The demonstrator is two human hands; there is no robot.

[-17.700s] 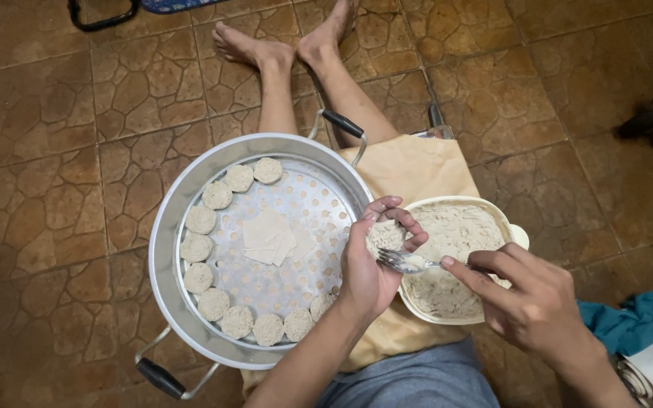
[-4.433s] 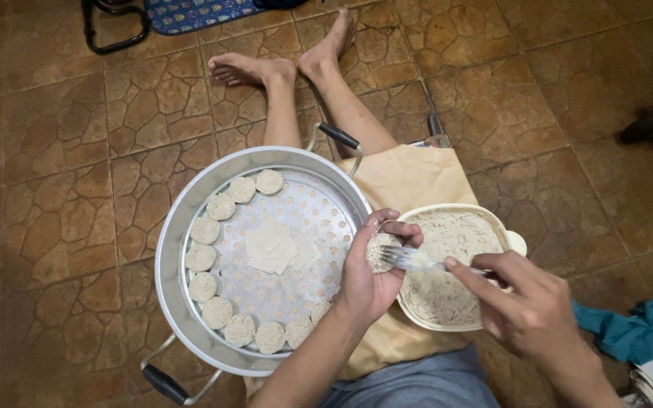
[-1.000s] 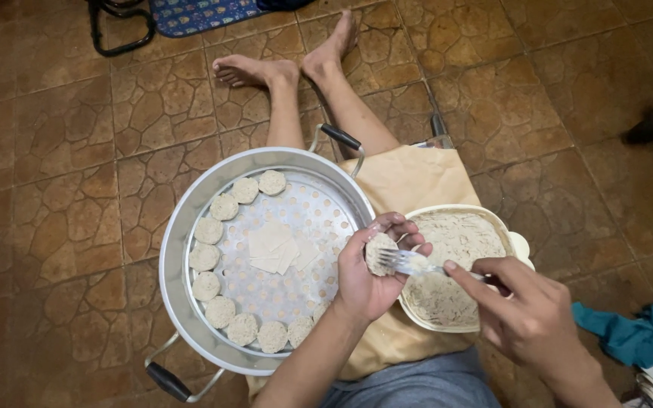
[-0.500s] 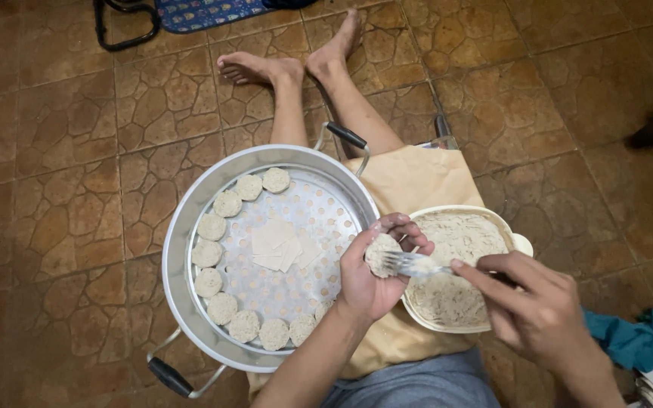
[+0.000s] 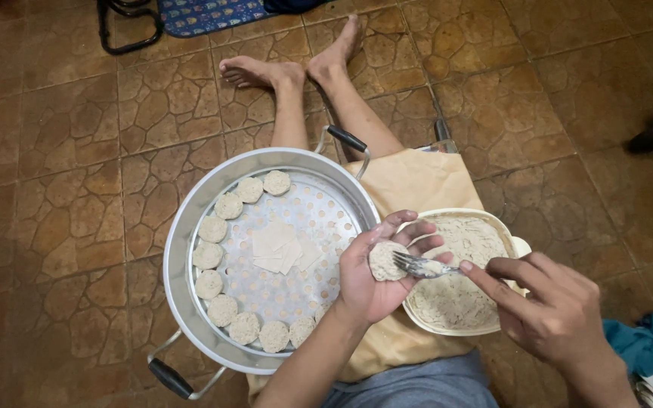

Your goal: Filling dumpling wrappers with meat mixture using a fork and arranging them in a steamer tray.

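now we cup the filled wrapper (image 5: pixel 387 261) in left hand (image 5: pixel 372 279), fingers curled under it; right hand (image 5: pixel 553 310) pinches fork (image 5: pixel 421 265). press filling flat w/ tines, keep edges clean, above steamer tray (image 5: pixel 190 227) & bowl (image 5: pixel 455 329).

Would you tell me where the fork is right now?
In the head view, the fork is right of centre, held by the right hand, tines on the dumpling in the left hand, above the filling bowl.

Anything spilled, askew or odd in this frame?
Nothing stands out. Dumplings line the steamer tray rim neatly, wrappers sit centred, and the filling bowl is upright with no spill visible.
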